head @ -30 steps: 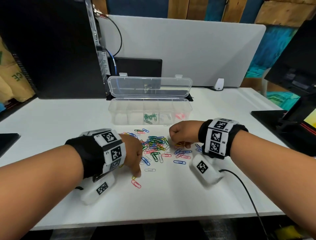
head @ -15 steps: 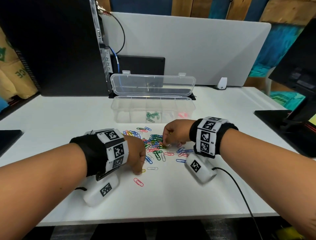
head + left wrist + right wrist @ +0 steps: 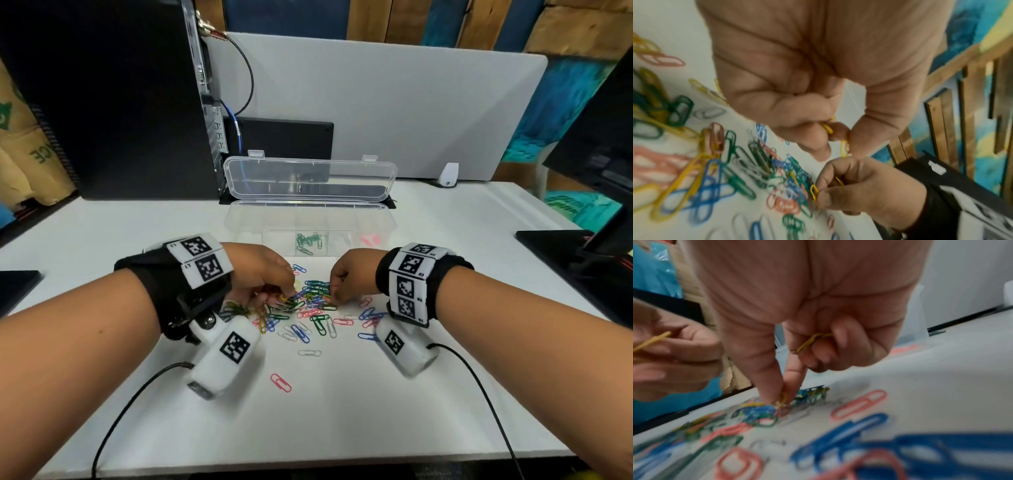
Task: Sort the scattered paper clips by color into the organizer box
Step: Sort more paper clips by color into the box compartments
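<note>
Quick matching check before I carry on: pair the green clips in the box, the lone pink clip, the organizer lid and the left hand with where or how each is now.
1. green clips in the box
2. lone pink clip
3. organizer lid
4. left hand

A. open, standing upright
B. pinching a yellow clip
C. in a middle compartment
D. alone on the table nearest the person

Pairs: 1-C, 2-D, 3-A, 4-B

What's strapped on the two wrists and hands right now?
Left hand and right hand are bare, with no sleeves. Each wrist has a black band carrying white square-code tags, with a white tagged camera block beneath trailing a black cable.
</note>
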A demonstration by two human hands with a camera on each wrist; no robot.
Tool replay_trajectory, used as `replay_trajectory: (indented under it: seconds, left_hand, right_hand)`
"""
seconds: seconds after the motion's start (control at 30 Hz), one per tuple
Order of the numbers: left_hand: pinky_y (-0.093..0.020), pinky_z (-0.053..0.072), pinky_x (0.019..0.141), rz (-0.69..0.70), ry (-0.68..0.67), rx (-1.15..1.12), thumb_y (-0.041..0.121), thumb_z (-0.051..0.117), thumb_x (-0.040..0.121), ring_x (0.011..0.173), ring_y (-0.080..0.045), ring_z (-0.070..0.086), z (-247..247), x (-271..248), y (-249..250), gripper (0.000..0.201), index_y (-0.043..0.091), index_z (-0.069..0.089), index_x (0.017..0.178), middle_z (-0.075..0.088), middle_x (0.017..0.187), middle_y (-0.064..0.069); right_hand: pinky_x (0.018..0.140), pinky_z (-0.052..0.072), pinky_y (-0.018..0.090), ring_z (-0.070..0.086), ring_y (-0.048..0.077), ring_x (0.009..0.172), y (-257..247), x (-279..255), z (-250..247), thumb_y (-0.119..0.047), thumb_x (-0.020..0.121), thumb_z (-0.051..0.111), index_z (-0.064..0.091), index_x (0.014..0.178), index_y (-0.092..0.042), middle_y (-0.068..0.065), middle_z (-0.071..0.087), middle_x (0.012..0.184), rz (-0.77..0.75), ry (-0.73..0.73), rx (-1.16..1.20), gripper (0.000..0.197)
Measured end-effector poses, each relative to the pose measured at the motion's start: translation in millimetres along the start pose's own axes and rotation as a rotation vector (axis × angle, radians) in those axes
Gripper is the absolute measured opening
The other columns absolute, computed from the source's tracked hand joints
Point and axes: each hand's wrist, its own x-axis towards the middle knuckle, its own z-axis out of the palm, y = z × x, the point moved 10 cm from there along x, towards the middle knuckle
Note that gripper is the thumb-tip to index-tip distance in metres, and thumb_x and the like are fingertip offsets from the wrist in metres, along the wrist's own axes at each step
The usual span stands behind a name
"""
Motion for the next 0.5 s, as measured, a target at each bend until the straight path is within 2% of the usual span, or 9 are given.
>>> replay_trajectory:
  seconds: [0.07,0.13,0.2,0.3,0.4,0.5]
  left_hand:
    - [-0.011,0.030,0.032,0.014,0.027,-0.096,-0.007,0.051,0.085,0.036,-0.007,0.042,-8.7,2.1,0.6,0.033,0.009,0.050,0.057,0.055,0.052,-0.007]
    - [-0.010,0.031,0.032,0.028,0.061,-0.170,-0.008,0.050,0.085,0.034,-0.005,0.044,-18.3,4.7,1.0,0.033,0.008,0.049,0.057,0.059,0.048,-0.005]
    - [-0.009,0.032,0.031,0.044,0.092,-0.211,-0.010,0.049,0.085,0.033,-0.004,0.044,-26.0,6.3,4.1,0.032,0.009,0.049,0.058,0.059,0.046,-0.004]
    - [-0.008,0.031,0.031,0.071,0.132,-0.226,-0.012,0.048,0.084,0.032,-0.004,0.044,-37.6,7.6,12.8,0.032,0.010,0.047,0.061,0.058,0.045,-0.004]
    - [-0.008,0.032,0.031,0.095,0.182,-0.217,-0.012,0.049,0.084,0.032,-0.003,0.046,-51.7,8.1,24.1,0.031,0.011,0.048,0.064,0.058,0.045,-0.002]
    - [-0.008,0.036,0.032,0.093,0.243,-0.179,-0.013,0.051,0.083,0.032,-0.002,0.050,-71.0,10.3,35.4,0.028,0.013,0.052,0.072,0.058,0.055,-0.005]
  right_hand:
    - [0.054,0.038,0.021,0.045,0.011,0.057,4.5,1.5,-6.5,-0.023,0.085,0.063,0.070,0.093,-0.013,-0.002,0.056,0.072,0.026,0.002,0.047,0.014]
    - [0.052,0.036,0.024,0.040,0.015,0.054,8.4,5.0,-12.6,-0.018,0.086,0.063,0.064,0.080,-0.015,-0.001,0.050,0.063,0.053,-0.005,0.183,0.007]
    - [0.050,0.033,0.024,0.039,0.016,0.054,11.2,9.4,-20.4,-0.011,0.085,0.062,0.056,0.070,-0.014,0.002,0.047,0.061,0.067,0.011,0.374,0.016]
    - [0.045,0.033,0.022,0.041,0.014,0.051,7.5,18.7,-37.3,-0.005,0.086,0.059,0.052,0.067,-0.011,0.004,0.049,0.062,0.071,0.069,0.545,0.021]
    - [0.039,0.034,0.017,0.042,0.014,0.050,-5.5,32.2,-56.8,-0.005,0.088,0.058,0.051,0.066,-0.010,0.005,0.049,0.061,0.066,0.122,0.582,0.024]
    - [0.040,0.036,0.018,0.043,0.014,0.050,-19.1,47.6,-73.5,-0.006,0.087,0.060,0.052,0.065,-0.009,0.005,0.049,0.060,0.084,0.170,0.591,0.023]
